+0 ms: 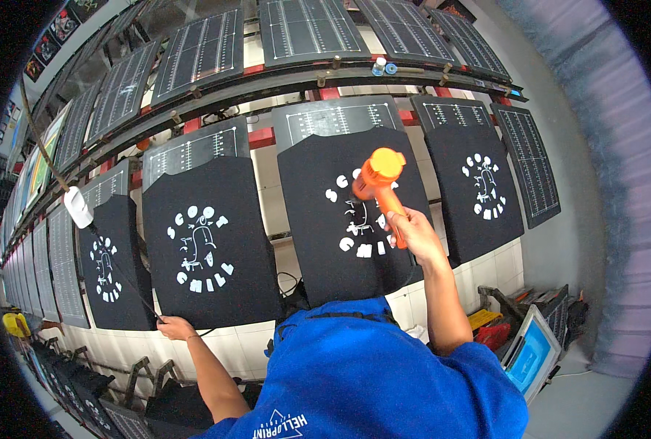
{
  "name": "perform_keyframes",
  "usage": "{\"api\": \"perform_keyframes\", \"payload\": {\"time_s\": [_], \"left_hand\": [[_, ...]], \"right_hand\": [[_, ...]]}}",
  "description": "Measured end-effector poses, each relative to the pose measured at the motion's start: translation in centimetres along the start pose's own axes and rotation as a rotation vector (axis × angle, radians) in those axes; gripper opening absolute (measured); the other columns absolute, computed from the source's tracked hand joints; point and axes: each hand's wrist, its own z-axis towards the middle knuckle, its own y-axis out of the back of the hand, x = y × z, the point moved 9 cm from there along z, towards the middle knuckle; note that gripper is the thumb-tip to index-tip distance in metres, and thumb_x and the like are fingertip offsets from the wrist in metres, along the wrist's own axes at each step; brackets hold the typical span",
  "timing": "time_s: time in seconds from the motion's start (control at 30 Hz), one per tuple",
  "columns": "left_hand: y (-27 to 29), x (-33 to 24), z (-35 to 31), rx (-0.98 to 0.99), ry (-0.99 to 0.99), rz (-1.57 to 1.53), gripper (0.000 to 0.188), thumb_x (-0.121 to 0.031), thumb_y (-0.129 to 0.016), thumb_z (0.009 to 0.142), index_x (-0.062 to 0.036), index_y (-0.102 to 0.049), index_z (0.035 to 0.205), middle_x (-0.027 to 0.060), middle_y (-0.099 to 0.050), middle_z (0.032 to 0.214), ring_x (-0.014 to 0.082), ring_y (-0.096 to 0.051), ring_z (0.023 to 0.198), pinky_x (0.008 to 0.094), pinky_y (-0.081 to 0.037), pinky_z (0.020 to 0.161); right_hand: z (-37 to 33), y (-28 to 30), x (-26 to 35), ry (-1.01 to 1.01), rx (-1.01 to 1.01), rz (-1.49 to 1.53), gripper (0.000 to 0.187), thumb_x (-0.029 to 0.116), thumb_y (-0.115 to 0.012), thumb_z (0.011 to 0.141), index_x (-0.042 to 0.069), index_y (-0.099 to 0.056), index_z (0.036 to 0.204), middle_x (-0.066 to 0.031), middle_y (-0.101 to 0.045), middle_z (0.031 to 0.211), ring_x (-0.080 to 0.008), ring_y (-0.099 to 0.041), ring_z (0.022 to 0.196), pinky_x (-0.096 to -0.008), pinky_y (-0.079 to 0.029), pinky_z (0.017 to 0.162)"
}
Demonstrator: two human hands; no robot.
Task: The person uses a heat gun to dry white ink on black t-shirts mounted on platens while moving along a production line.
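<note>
My right hand [417, 235] is wrapped round the handle of an orange hair dryer [381, 167]. Its nozzle hovers over a white print on a black T-shirt [314, 241] laid over a dark board. At the left, my left hand [176, 328] has its fingers closed on a thin black power cord [131, 284]. That cord runs up to a white socket [78, 208] hanging from a cable. Beside my left hand lies another black T-shirt [223, 304] with the same kind of white print.
More printed black T-shirts lie on boards at the left [131, 307] and right [457, 238]. Bare gridded boards [312, 33] line the far side beyond a dark rail. A small bottle [379, 66] and a tape roll [391, 69] sit there. A blue screen frame [534, 351] leans at the lower right.
</note>
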Motion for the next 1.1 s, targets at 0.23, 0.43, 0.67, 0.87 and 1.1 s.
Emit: {"api": "perform_keyframes", "payload": {"time_s": [0.23, 0.43, 0.67, 0.87, 1.1], "left_hand": [[0.4, -2.3, -0.4, 0.085, 0.001, 0.079, 0.037, -0.031, -0.045, 0.097, 0.0045, -0.056, 0.101, 0.0257, -0.06, 0.1, 0.0438, -0.055, 0.098, 0.0499, -0.04, 0.087], [0.6, -2.6, -0.7, 0.068, -0.009, 0.055, 0.036, -0.03, -0.046, 0.097, 0.0036, -0.056, 0.101, 0.0239, -0.061, 0.1, 0.0425, -0.055, 0.098, 0.0488, -0.04, 0.088], [0.7, -2.5, -0.6, 0.051, -0.016, 0.055, 0.039, -0.033, -0.044, 0.097, 0.0028, -0.057, 0.101, 0.0234, -0.062, 0.1, 0.0424, -0.057, 0.095, 0.0496, -0.041, 0.086], [0.4, -1.9, -0.5, 0.034, 0.005, 0.037, 0.042, -0.036, -0.044, 0.096, 0.004, -0.058, 0.098, 0.0257, -0.062, 0.099, 0.0449, -0.057, 0.094, 0.0518, -0.042, 0.084], [-0.6, -0.7, 0.2, 0.056, -0.002, 0.04, 0.044, -0.037, -0.044, 0.096, 0.0038, -0.057, 0.106, 0.026, -0.062, 0.101, 0.0455, -0.058, 0.095, 0.0525, -0.044, 0.084]], "right_hand": [[0.3, -4.6, 0.1, -0.007, 0.071, -0.075, 0.023, 0.024, -0.057, 0.093, 0.001, -0.057, 0.1, -0.002, -0.06, 0.078, -0.0065, -0.053, 0.054, -0.0208, -0.043, 0.048], [0.0, -5.6, 0.8, 0.014, 0.083, -0.113, 0.024, 0.023, -0.058, 0.093, 0.001, -0.057, 0.101, -0.0023, -0.059, 0.077, -0.0068, -0.053, 0.054, -0.0207, -0.043, 0.049], [-0.1, -6.1, 0.0, 0.001, 0.084, -0.022, 0.028, 0.024, -0.059, 0.092, -0.001, -0.057, 0.105, -0.0024, -0.059, 0.077, -0.0063, -0.053, 0.052, -0.0203, -0.043, 0.046], [0.6, -6.4, 0.1, 0.029, 0.089, -0.002, 0.027, 0.025, -0.06, 0.093, 0.001, -0.056, 0.104, -0.002, -0.058, 0.076, -0.0058, -0.052, 0.052, -0.0199, -0.042, 0.046], [1.9, -5.8, -0.1, 0.051, 0.078, 0.079, 0.027, 0.025, -0.061, 0.092, 0.001, -0.056, 0.104, -0.0019, -0.059, 0.076, -0.0058, -0.052, 0.053, -0.0196, -0.041, 0.045]]}}
